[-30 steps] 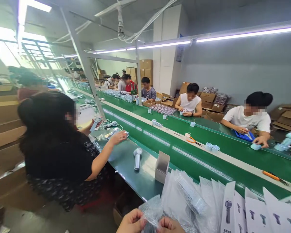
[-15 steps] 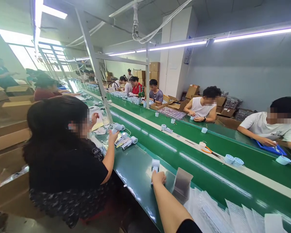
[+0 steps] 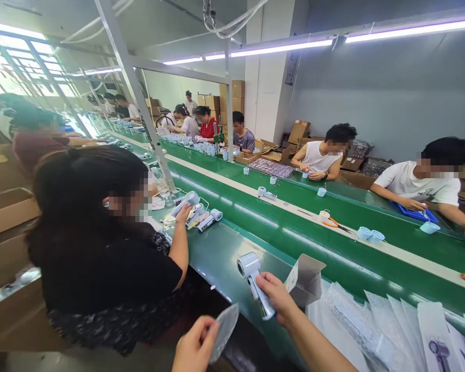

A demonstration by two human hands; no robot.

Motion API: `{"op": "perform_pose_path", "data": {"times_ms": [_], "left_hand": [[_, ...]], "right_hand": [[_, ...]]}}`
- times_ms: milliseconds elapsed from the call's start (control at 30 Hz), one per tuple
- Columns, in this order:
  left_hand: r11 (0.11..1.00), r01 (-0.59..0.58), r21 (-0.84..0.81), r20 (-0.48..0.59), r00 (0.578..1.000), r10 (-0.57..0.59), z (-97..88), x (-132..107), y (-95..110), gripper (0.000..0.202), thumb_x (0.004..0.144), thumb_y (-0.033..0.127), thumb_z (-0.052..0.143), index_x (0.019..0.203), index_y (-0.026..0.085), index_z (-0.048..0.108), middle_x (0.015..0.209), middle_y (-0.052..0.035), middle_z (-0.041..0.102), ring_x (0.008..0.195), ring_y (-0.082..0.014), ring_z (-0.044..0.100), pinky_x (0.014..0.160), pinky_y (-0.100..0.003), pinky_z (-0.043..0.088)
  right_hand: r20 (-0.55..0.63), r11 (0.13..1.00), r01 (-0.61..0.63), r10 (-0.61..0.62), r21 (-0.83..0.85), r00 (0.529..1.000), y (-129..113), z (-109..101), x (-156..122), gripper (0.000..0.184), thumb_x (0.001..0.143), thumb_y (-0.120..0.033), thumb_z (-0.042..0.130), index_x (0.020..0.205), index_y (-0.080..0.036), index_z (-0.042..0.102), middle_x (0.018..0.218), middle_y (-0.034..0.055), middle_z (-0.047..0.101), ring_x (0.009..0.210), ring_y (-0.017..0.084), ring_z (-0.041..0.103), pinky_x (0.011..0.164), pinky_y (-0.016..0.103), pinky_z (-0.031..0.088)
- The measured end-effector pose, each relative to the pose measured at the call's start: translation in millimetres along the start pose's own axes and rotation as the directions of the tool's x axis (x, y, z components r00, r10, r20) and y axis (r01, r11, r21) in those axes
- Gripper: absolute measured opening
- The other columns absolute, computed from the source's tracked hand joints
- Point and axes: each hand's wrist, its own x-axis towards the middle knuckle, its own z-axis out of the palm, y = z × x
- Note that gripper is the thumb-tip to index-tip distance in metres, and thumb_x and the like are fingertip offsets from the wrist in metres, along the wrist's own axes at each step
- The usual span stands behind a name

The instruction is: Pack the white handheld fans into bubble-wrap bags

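My right hand (image 3: 277, 297) is closed round the handle of a white handheld fan (image 3: 249, 264), its round head tilted up and to the left. The fan is raised over the green table's near edge. Lower and to the left, my left hand (image 3: 197, 341) pinches a translucent plastic bag (image 3: 225, 330) between thumb and fingers. The bag hangs below the fan, apart from it. Just right of my right hand stands an open white box (image 3: 308, 276). Beside it lies a pile of clear bubble bags (image 3: 344, 320).
To my left a co-worker in black (image 3: 108, 248) holds another fan (image 3: 189, 199); more fans (image 3: 210, 221) lie beyond. A green conveyor (image 3: 256, 232) runs past, and its pale strip carries orange-handled pliers (image 3: 335, 224) and blue cups (image 3: 370, 235). Printed boxes (image 3: 436, 330) lie at lower right.
My right hand has lifted the fan off the table and drawn it nearer. My left hand has come into view with the plastic bag. The camera view has shifted slightly.
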Motion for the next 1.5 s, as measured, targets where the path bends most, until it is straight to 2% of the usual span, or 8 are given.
{"op": "perform_pose_path", "data": {"times_ms": [200,533,633,767,967,1067,1367,1500], "left_hand": [[0.984,-0.095,-0.150,0.253,0.959,0.131,26.1,12,67,0.029,0.073,0.040,0.059,0.076,0.013,0.071,0.063,-0.0019,0.064,0.061,-0.0159,0.054,0.058,-0.024,0.042],[0.939,-0.242,-0.243,0.443,0.834,0.329,69.5,-17,107,0.029,0.082,0.043,0.060,0.082,0.017,0.074,0.077,-0.0041,0.072,0.075,-0.0186,0.062,0.072,-0.027,0.049],[0.839,-0.502,-0.210,0.431,0.723,0.540,87.0,-28,115,0.023,0.087,0.034,0.057,0.086,0.020,0.074,0.073,-0.0035,0.069,0.071,-0.0160,0.061,0.070,-0.025,0.048],[0.554,-0.819,-0.153,0.380,0.468,0.798,110.5,-43,125,0.026,0.092,0.026,0.048,0.092,0.019,0.073,0.064,-0.0026,0.061,0.065,-0.0143,0.057,0.062,-0.024,0.047],[0.731,-0.666,-0.152,0.543,0.562,0.624,137.6,-66,150,0.026,0.091,0.028,0.051,0.081,0.017,0.072,0.073,-0.0043,0.065,0.074,-0.0156,0.061,0.069,-0.025,0.050],[0.684,-0.712,-0.156,0.571,0.500,0.651,138.4,-74,153,0.025,0.090,0.028,0.052,0.083,0.019,0.074,0.073,-0.0035,0.063,0.075,-0.0157,0.061,0.069,-0.025,0.049],[0.410,-0.911,-0.032,0.559,0.324,0.763,119.0,-96,132,0.030,0.092,0.013,0.041,0.107,0.020,0.067,0.085,-0.0056,0.065,0.077,-0.0159,0.061,0.070,-0.025,0.052],[0.396,-0.902,0.175,0.418,0.432,0.799,124.4,-115,115,0.028,0.088,0.007,0.040,0.102,0.017,0.062,0.085,-0.0068,0.065,0.078,-0.0170,0.062,0.073,-0.027,0.052]], "right_hand": [[0.405,0.885,-0.263,0.094,0.384,0.910,2,-28,-110,0.050,0.056,-0.032,0.084,0.094,-0.016,0.056,0.074,0.0002,0.067,0.057,0.011,0.059,0.059,0.024,0.041],[0.274,0.934,-0.195,0.112,0.300,0.955,12,-95,-156,0.056,0.068,-0.028,0.066,0.123,-0.019,0.056,0.075,-0.0018,0.067,0.060,0.012,0.058,0.060,0.023,0.037],[0.197,0.963,-0.134,0.088,0.235,0.977,17,-112,-173,0.050,0.069,-0.034,0.069,0.116,-0.020,0.059,0.070,-0.0047,0.063,0.055,0.009,0.051,0.057,0.023,0.034],[0.064,0.992,-0.021,0.013,0.127,0.998,25,-123,-195,0.042,0.072,-0.039,0.069,0.108,-0.021,0.057,0.069,-0.0070,0.055,0.052,0.007,0.042,0.054,0.022,0.030],[-0.040,0.984,0.110,-0.106,0.141,0.994,49,-128,-214,0.050,0.067,-0.031,0.075,0.109,-0.022,0.050,0.085,-0.0030,0.056,0.060,0.009,0.048,0.057,0.023,0.034],[-0.037,0.948,0.083,-0.075,0.308,0.996,56,-135,-220,0.071,0.062,-0.039,0.079,0.124,-0.021,0.049,0.086,-0.0008,0.057,0.071,0.014,0.055,0.067,0.027,0.041],[-0.053,0.943,0.135,-0.125,0.305,0.991,58,-150,-241,0.053,0.064,-0.046,0.080,0.108,-0.020,0.068,0.096,0.0051,0.069,0.091,0.023,0.061,0.082,0.035,0.045],[-0.046,0.926,0.121,-0.112,0.358,0.993,63,-145,-245,0.060,0.063,-0.049,0.081,0.112,-0.019,0.065,0.093,0.0053,0.069,0.070,0.016,0.060,0.069,0.031,0.046]]}}
